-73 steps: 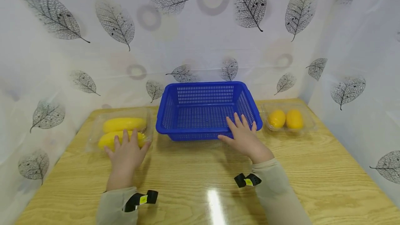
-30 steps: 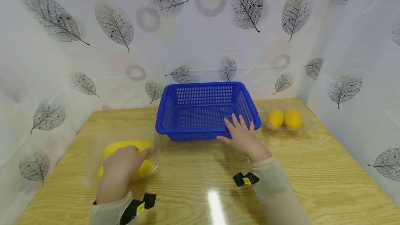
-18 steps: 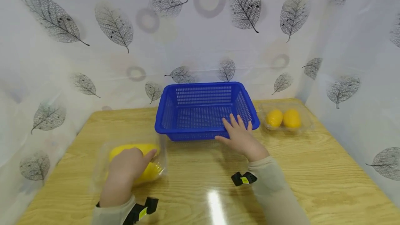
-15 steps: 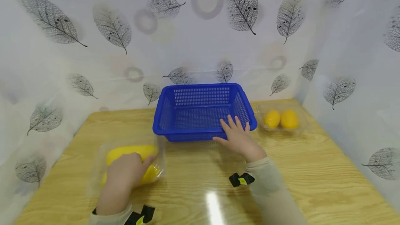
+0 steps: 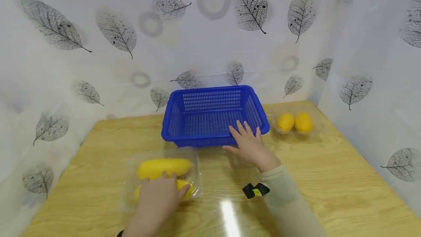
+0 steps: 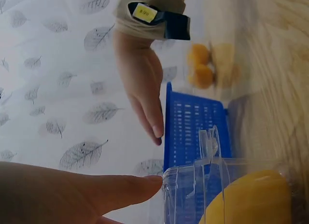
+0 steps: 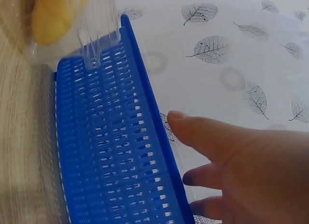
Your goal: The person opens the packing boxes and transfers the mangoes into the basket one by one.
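Touching the clear rectangular plastic box [image 5: 196, 175], lower left, the left hand [image 5: 159, 196] lies unclenched; right hand [image 5: 250, 148] spread, empty. Box likely light, slick: hold its sides.

The right hand [image 7: 256, 166], fingers apart, is near the blue basket [image 7: 111, 137]; at upper left, a clear box [image 7: 99, 21] holds yellow fruit [image 7: 50, 19].

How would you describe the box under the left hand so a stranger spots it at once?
Find the blue basket at the back of the table. Nearer the person, toward their left, is a clear box with the left hand over it. It holds two long yellow pieces; the other box, right of the basket, holds two rounder ones.
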Action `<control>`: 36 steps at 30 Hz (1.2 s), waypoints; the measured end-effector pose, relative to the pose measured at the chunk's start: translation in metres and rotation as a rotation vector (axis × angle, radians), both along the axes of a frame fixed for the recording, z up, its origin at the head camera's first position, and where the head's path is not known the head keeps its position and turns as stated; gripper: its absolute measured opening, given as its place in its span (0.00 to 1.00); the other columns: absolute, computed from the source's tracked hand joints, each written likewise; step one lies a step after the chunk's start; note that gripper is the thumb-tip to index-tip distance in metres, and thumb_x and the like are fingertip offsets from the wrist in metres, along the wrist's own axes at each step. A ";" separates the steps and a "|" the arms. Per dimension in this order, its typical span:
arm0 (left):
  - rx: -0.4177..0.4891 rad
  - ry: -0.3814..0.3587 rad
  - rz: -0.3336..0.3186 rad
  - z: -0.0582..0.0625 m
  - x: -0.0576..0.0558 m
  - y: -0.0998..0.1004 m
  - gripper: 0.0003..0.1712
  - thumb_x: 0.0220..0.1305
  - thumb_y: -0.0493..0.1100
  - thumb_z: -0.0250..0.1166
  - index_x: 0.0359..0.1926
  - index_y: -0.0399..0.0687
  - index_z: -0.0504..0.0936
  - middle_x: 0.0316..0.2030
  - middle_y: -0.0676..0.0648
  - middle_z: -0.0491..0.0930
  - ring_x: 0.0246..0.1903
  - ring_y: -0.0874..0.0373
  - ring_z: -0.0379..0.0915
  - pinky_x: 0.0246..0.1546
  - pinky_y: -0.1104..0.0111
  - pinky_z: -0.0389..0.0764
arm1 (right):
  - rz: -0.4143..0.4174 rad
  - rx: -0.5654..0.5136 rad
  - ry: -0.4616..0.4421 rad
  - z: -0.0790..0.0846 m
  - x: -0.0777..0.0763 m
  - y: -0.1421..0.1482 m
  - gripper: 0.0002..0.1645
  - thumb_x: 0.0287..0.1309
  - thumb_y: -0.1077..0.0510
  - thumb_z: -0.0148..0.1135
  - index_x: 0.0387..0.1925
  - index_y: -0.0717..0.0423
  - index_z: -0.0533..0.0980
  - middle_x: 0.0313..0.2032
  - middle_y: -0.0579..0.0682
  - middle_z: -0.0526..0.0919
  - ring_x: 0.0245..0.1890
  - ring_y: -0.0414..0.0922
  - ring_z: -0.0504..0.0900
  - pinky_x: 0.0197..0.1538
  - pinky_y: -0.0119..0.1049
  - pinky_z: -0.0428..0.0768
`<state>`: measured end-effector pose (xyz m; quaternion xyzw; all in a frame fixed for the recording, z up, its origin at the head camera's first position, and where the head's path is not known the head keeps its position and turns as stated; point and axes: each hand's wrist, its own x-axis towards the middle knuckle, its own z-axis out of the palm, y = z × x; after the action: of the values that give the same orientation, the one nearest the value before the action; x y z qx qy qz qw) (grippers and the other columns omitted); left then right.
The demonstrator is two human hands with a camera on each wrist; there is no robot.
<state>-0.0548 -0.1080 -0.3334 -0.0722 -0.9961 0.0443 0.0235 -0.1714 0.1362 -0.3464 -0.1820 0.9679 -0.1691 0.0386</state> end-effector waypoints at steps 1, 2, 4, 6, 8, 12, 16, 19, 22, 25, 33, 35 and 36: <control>-0.009 0.004 -0.014 0.000 0.000 0.004 0.33 0.57 0.66 0.57 0.44 0.41 0.82 0.41 0.37 0.81 0.33 0.39 0.78 0.40 0.43 0.72 | 0.008 -0.008 0.011 0.000 0.002 0.001 0.45 0.61 0.35 0.50 0.71 0.54 0.52 0.71 0.61 0.41 0.70 0.59 0.34 0.61 0.67 0.31; -0.020 0.003 -0.025 0.000 0.000 0.008 0.34 0.57 0.67 0.57 0.45 0.41 0.82 0.41 0.36 0.81 0.35 0.39 0.78 0.41 0.45 0.73 | 0.016 -0.013 0.026 0.001 0.004 0.002 0.45 0.61 0.36 0.51 0.71 0.54 0.52 0.71 0.61 0.41 0.70 0.59 0.35 0.61 0.67 0.31; -0.044 0.002 -0.048 0.000 0.001 0.016 0.35 0.56 0.67 0.57 0.46 0.41 0.82 0.43 0.37 0.81 0.37 0.41 0.78 0.43 0.47 0.73 | 0.032 -0.017 0.048 0.000 0.008 0.006 0.44 0.61 0.37 0.52 0.70 0.54 0.54 0.71 0.61 0.43 0.70 0.60 0.36 0.61 0.68 0.32; -0.058 0.013 -0.076 0.000 0.003 0.023 0.35 0.55 0.68 0.57 0.46 0.42 0.82 0.43 0.37 0.81 0.39 0.43 0.79 0.43 0.49 0.73 | 0.055 -0.011 0.066 -0.001 0.012 0.009 0.44 0.60 0.38 0.54 0.70 0.56 0.55 0.70 0.62 0.45 0.69 0.61 0.38 0.60 0.69 0.34; -0.079 0.020 -0.104 -0.001 0.004 0.030 0.36 0.54 0.69 0.57 0.47 0.43 0.82 0.43 0.38 0.81 0.40 0.46 0.79 0.43 0.50 0.74 | 0.079 -0.008 0.075 -0.004 0.016 0.013 0.44 0.60 0.39 0.55 0.69 0.57 0.56 0.70 0.62 0.46 0.69 0.61 0.40 0.60 0.70 0.35; -0.126 0.019 -0.147 -0.002 0.004 0.046 0.37 0.53 0.71 0.56 0.48 0.45 0.82 0.44 0.41 0.82 0.42 0.48 0.79 0.41 0.54 0.76 | 0.133 -0.050 0.093 -0.009 0.023 0.018 0.42 0.60 0.41 0.56 0.68 0.58 0.58 0.70 0.62 0.47 0.69 0.61 0.41 0.60 0.70 0.35; -0.170 0.009 -0.173 -0.003 0.000 0.062 0.37 0.54 0.71 0.55 0.49 0.47 0.82 0.45 0.43 0.82 0.43 0.50 0.79 0.41 0.56 0.76 | 0.228 -0.124 0.111 -0.008 0.032 0.017 0.39 0.61 0.42 0.55 0.68 0.56 0.59 0.70 0.60 0.49 0.69 0.58 0.44 0.62 0.67 0.36; -0.179 0.035 -0.193 -0.004 -0.002 0.071 0.36 0.54 0.70 0.56 0.50 0.47 0.82 0.44 0.44 0.82 0.42 0.51 0.79 0.40 0.57 0.76 | 0.338 -0.149 0.103 -0.007 0.038 0.013 0.38 0.62 0.42 0.53 0.68 0.55 0.59 0.70 0.58 0.51 0.69 0.55 0.48 0.64 0.64 0.38; -0.180 0.078 -0.214 -0.006 -0.004 0.079 0.36 0.53 0.71 0.57 0.49 0.48 0.82 0.43 0.45 0.82 0.40 0.52 0.79 0.39 0.58 0.76 | 0.426 -0.144 0.075 -0.009 0.040 0.011 0.38 0.63 0.40 0.50 0.68 0.55 0.59 0.70 0.55 0.52 0.69 0.53 0.49 0.65 0.62 0.38; -0.181 0.143 -0.259 -0.011 -0.004 0.082 0.37 0.52 0.72 0.57 0.48 0.47 0.82 0.42 0.45 0.83 0.37 0.53 0.80 0.37 0.59 0.76 | 0.454 -0.103 0.057 -0.015 0.042 0.011 0.38 0.65 0.38 0.46 0.68 0.55 0.60 0.70 0.54 0.52 0.69 0.53 0.49 0.65 0.61 0.37; -0.035 0.254 -0.603 -0.013 -0.013 0.041 0.31 0.54 0.67 0.60 0.50 0.51 0.80 0.47 0.47 0.80 0.41 0.53 0.78 0.43 0.59 0.75 | 0.432 -0.053 0.116 -0.023 0.043 0.020 0.35 0.67 0.40 0.43 0.68 0.55 0.60 0.70 0.55 0.51 0.69 0.54 0.48 0.65 0.61 0.40; 0.051 0.300 -0.748 -0.016 -0.019 0.020 0.28 0.54 0.62 0.63 0.50 0.50 0.80 0.49 0.47 0.79 0.44 0.54 0.77 0.45 0.59 0.75 | 0.429 -0.043 0.123 -0.022 0.043 0.023 0.35 0.68 0.40 0.42 0.68 0.56 0.59 0.70 0.56 0.50 0.69 0.54 0.47 0.65 0.61 0.40; 0.100 0.323 -0.809 -0.018 -0.022 0.010 0.27 0.53 0.60 0.65 0.49 0.49 0.79 0.50 0.46 0.78 0.45 0.54 0.76 0.46 0.58 0.75 | 0.428 -0.036 0.126 -0.022 0.043 0.024 0.35 0.68 0.40 0.42 0.68 0.56 0.59 0.70 0.56 0.50 0.69 0.54 0.47 0.65 0.61 0.40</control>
<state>-0.0773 -0.0985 -0.3510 -0.4474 -0.8722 -0.0063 0.1979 -0.1289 0.1603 -0.3680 -0.3940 0.9045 -0.1628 0.0097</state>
